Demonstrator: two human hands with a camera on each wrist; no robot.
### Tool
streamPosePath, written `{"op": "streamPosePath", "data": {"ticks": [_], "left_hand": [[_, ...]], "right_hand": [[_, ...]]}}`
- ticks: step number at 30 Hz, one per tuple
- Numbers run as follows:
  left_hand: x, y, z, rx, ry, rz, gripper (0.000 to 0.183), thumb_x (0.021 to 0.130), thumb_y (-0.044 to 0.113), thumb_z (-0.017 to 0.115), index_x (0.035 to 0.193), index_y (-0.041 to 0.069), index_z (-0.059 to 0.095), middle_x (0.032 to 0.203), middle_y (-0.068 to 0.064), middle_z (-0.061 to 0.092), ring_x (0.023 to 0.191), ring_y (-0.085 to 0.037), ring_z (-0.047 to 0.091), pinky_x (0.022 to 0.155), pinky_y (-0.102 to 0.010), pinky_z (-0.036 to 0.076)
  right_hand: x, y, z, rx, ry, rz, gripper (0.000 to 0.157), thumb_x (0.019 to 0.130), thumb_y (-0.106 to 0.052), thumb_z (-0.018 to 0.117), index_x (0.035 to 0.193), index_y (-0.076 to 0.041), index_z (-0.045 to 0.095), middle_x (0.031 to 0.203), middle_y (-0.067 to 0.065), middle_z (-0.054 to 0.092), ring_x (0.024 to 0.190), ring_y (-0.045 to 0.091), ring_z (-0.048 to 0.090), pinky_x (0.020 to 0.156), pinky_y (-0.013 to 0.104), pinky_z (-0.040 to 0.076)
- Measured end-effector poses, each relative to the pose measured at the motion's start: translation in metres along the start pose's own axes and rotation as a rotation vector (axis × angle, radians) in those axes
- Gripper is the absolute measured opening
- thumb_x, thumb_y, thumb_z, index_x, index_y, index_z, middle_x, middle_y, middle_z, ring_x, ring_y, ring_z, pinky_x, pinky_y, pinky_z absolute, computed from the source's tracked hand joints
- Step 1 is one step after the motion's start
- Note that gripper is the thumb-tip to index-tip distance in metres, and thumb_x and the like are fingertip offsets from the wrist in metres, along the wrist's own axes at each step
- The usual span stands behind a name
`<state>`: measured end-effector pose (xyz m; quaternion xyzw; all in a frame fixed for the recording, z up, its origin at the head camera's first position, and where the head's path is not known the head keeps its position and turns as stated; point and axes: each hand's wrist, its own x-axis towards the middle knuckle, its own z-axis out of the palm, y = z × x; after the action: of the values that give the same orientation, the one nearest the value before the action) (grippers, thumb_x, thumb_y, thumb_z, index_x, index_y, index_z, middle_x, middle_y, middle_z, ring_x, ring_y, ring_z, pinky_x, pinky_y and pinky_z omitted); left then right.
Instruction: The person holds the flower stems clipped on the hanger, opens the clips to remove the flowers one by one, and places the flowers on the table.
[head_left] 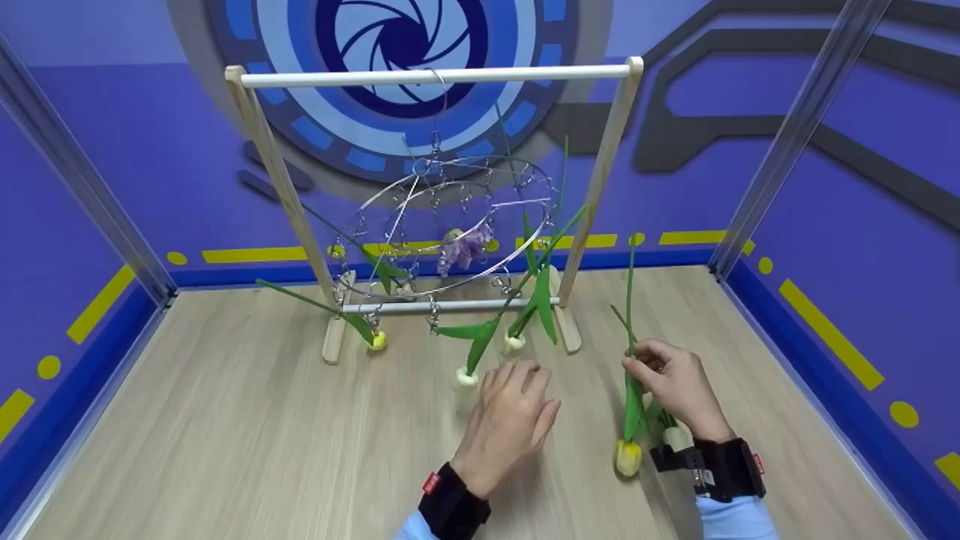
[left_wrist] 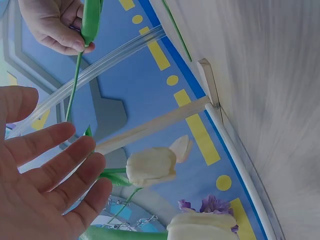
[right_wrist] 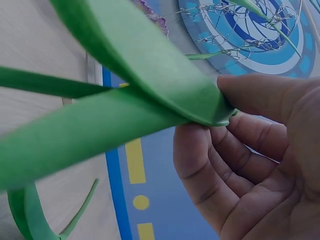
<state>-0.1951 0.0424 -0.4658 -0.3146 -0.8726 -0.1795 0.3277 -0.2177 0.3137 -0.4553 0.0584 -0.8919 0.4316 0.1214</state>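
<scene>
Rack [head_left: 525,74], wire clip hanger [head_left: 406,204] on it, yellow tulip [head_left: 632,412] out front.
Tulip's to the right of the rack, stem up, bloom down, pinched between thumb and fingers of my right hand [head_left: 681,384] (at the stem and leaf); my left hand [head_left: 510,420] is relaxed, fingers a bit spread, gripping nothing, just beside a white tulip [head_left: 480,351] clipped to the hanger.
</scene>
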Motion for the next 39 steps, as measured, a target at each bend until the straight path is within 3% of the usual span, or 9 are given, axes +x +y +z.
{"op": "streamPosePath", "data": {"ticks": [16,23,33,39], "left_hand": [[-0.002,0.003,0.003,0.005,-0.053,0.01,0.033,0.099,0.034,0.067,0.122,0.01,0.07,0.119,-0.005,0.068,0.11,-0.021,0.062,0.092,-0.037,0.05],[-0.002,0.003,0.003,0.003,-0.065,0.012,0.033,0.099,0.033,0.068,0.122,0.009,0.071,0.119,-0.005,0.068,0.111,-0.021,0.063,0.093,-0.037,0.051],[-0.003,0.003,0.009,0.027,-0.017,0.033,0.031,0.094,0.032,0.074,0.116,0.01,0.07,0.112,-0.004,0.068,0.104,-0.021,0.063,0.088,-0.037,0.05],[-0.005,0.004,0.011,0.023,-0.053,0.025,0.031,0.095,0.033,0.073,0.117,0.01,0.071,0.114,-0.005,0.068,0.106,-0.022,0.063,0.089,-0.039,0.05]], "right_hand": [[0.009,0.007,0.012,-0.051,-0.033,-0.002,0.013,0.1,-0.013,0.07,0.109,-0.006,0.074,0.085,0.003,0.07,0.068,0.012,0.062,0.058,0.024,0.052],[0.011,0.014,0.015,-0.125,-0.048,0.002,0.015,0.102,-0.017,0.067,0.109,-0.005,0.071,0.081,0.002,0.066,0.063,0.012,0.056,0.053,0.025,0.046],[0.012,0.022,0.017,-0.187,-0.095,0.005,0.027,0.1,-0.01,0.067,0.122,0.004,0.066,0.086,0.008,0.068,0.068,0.015,0.059,0.055,0.027,0.047],[0.012,0.022,0.019,-0.231,-0.102,0.014,0.034,0.097,-0.009,0.071,0.126,0.008,0.064,0.091,0.012,0.07,0.075,0.019,0.062,0.059,0.028,0.047]]}}
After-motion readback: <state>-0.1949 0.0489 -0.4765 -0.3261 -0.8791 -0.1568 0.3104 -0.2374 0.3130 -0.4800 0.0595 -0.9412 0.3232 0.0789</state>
